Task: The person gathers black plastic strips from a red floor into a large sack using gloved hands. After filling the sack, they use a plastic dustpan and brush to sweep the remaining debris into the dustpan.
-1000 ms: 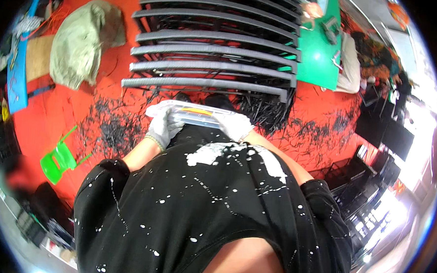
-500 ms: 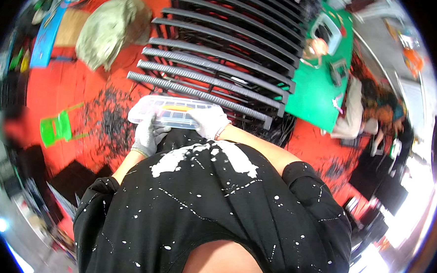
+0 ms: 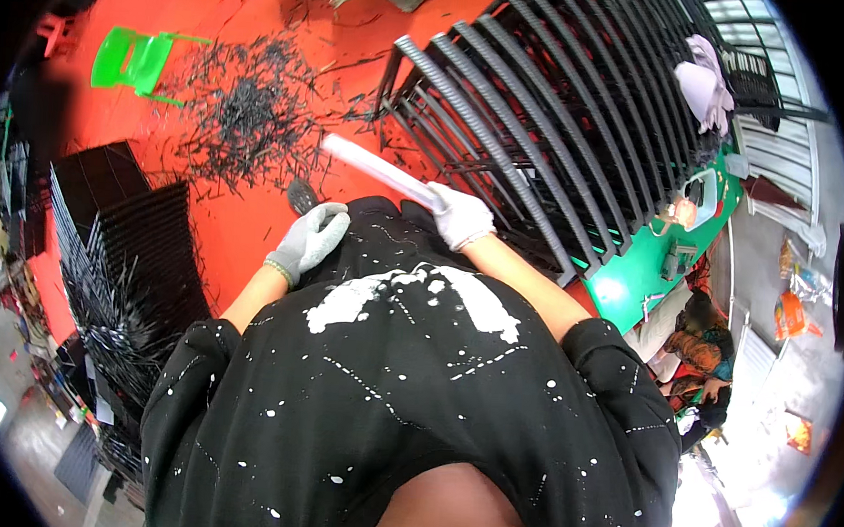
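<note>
A clear plastic case (image 3: 379, 169) is seen edge-on, tilted, reaching away to the far left from my right hand. My right hand (image 3: 463, 217), in a white glove, is closed around its near end. In the earlier frame this case lay flat, showing inner compartments and an orange strip. My left hand (image 3: 310, 241), in a pale grey-white glove, holds nothing; its fingers are slightly bent with a gap beside the thumb. It is held in front of my body, apart from the case.
Stacked black slatted racks (image 3: 544, 117) stand right of the case. Black scraps (image 3: 253, 112) litter the red floor (image 3: 284, 161). A green chair (image 3: 135, 60) is far left, with dark stacked strips (image 3: 130, 277) nearer. A person (image 3: 699, 350) sits beyond the green table (image 3: 621, 285).
My body has turned left, so the racks shift right in view. My left hand has let go of the case, which has swung from flat to edge-on in my right hand.
</note>
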A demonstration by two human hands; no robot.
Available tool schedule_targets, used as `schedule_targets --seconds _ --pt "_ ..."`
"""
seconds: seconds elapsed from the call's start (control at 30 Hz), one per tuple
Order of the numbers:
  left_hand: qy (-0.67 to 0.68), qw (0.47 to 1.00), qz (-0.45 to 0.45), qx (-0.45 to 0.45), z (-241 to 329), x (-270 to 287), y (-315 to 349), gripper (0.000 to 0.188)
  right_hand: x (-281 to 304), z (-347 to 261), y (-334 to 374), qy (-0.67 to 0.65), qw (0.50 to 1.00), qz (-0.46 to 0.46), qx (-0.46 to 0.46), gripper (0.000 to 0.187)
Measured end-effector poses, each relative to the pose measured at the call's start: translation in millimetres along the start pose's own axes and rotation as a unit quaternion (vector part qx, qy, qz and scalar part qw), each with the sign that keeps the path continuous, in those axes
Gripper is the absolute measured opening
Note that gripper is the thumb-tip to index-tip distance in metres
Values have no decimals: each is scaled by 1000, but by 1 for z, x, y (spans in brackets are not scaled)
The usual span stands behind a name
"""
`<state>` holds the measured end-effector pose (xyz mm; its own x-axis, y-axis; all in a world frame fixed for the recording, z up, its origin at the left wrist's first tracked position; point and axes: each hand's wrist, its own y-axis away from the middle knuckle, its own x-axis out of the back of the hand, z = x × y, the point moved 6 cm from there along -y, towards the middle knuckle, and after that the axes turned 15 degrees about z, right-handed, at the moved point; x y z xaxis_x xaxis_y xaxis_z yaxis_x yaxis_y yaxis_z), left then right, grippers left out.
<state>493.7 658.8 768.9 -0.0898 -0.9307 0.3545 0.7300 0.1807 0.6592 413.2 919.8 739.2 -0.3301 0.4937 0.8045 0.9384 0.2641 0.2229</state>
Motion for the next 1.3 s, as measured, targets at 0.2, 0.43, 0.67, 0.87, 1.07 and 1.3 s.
schedule_targets --seconds 0.2,0.43,0.67,0.87,1.07,1.3 --pt "-135 990 -40 -3 -105 111 -46 51 -85 -15 10 76 979 21 -190 34" --pt "-172 982 -61 46 -216 203 -78 52 -138 -81 6 27 938 58 -340 37" --pt "-261 960 -95 25 -285 198 -111 53 -180 -65 0 -3 887 159 -434 25" --pt "-290 955 -59 27 -342 159 -160 54 -346 86 70 40 790 152 -592 30" --pt "-336 933 -124 41 -357 140 -177 49 -511 201 100 -31 559 225 -798 28" --pt "-283 947 -150 -17 -373 128 -195 38 -609 336 51 -46 403 354 -842 43"
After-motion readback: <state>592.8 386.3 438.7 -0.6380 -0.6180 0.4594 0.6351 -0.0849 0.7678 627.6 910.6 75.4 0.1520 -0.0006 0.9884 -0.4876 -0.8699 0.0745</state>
